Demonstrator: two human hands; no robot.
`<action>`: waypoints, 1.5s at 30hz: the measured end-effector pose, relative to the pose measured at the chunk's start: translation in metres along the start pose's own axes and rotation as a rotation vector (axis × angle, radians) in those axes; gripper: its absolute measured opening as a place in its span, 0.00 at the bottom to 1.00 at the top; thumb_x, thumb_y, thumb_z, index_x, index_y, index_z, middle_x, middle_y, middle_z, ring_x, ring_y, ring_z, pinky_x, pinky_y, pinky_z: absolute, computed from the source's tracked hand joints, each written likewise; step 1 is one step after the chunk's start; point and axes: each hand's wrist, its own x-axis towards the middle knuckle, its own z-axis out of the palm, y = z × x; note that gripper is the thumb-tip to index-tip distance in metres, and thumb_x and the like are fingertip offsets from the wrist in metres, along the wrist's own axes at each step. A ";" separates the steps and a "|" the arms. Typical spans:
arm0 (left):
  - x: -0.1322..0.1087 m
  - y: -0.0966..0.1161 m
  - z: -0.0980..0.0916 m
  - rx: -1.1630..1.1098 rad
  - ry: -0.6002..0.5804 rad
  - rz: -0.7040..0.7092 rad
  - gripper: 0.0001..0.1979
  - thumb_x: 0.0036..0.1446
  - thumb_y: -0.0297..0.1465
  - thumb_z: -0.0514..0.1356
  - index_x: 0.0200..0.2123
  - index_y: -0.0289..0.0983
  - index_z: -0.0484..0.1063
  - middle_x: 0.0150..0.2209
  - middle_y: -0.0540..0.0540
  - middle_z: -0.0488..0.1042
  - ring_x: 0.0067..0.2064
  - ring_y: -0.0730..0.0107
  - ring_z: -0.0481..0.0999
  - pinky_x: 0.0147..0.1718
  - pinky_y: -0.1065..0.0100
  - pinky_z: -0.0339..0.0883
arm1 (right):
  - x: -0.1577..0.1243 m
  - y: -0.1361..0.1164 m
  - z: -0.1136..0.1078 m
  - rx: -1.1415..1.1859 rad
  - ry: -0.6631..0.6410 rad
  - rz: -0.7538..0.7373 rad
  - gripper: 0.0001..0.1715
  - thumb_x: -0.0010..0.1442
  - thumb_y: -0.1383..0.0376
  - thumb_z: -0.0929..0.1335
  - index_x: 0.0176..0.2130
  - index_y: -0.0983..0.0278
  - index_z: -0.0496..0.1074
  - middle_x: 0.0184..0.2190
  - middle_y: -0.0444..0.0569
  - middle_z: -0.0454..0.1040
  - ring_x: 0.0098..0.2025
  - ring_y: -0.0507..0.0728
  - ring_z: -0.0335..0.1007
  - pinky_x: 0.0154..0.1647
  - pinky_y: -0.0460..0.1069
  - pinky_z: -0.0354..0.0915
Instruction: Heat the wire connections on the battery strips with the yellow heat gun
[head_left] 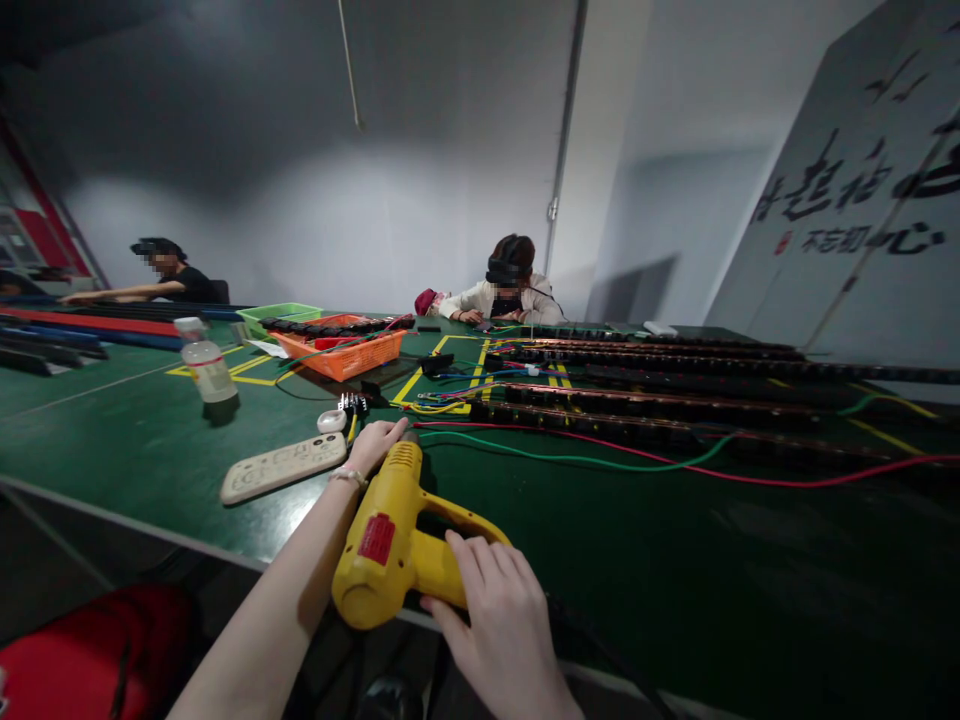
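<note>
A yellow heat gun (386,535) with a red label lies across the front of the green table. My right hand (499,610) is closed round its handle. The nozzle points away from me, toward the wire ends. Beyond the nozzle, my left hand (375,447) rests low over the tabletop with its fingers drawn together. The gun partly covers those fingertips, so what they pinch is hidden. A red wire (570,437) and a green wire (555,458) run right from just past the nozzle. Yellow wire ends (442,407) lie behind them.
Long dark strips (637,425) with copper edges fill the right side. An orange basket (337,360), a green basket (281,315), a plastic bottle (210,370) and a beige remote-like panel (285,468) stand left. Two co-workers sit beyond the table (112,450).
</note>
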 end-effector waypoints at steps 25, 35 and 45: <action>0.003 -0.012 0.006 0.041 -0.046 0.064 0.30 0.55 0.54 0.45 0.20 0.36 0.69 0.20 0.48 0.69 0.25 0.68 0.66 0.26 0.69 0.50 | -0.025 0.059 -0.043 -0.275 0.117 -0.041 0.25 0.59 0.55 0.66 0.52 0.62 0.63 0.38 0.46 0.73 0.39 0.56 0.69 0.41 0.51 0.62; 0.002 -0.008 0.003 0.024 -0.044 0.016 0.32 0.57 0.54 0.41 0.19 0.37 0.69 0.22 0.44 0.72 0.28 0.62 0.70 0.29 0.67 0.53 | -0.049 0.080 -0.065 -0.465 0.243 -0.107 0.25 0.64 0.50 0.59 0.49 0.64 0.67 0.36 0.48 0.75 0.37 0.55 0.70 0.42 0.50 0.60; 0.002 -0.005 0.003 0.013 -0.041 -0.009 0.32 0.57 0.53 0.41 0.18 0.37 0.69 0.22 0.44 0.72 0.28 0.62 0.71 0.31 0.66 0.55 | -0.043 0.070 -0.063 -0.486 0.233 -0.096 0.24 0.65 0.52 0.57 0.47 0.66 0.68 0.38 0.49 0.75 0.37 0.55 0.70 0.42 0.51 0.59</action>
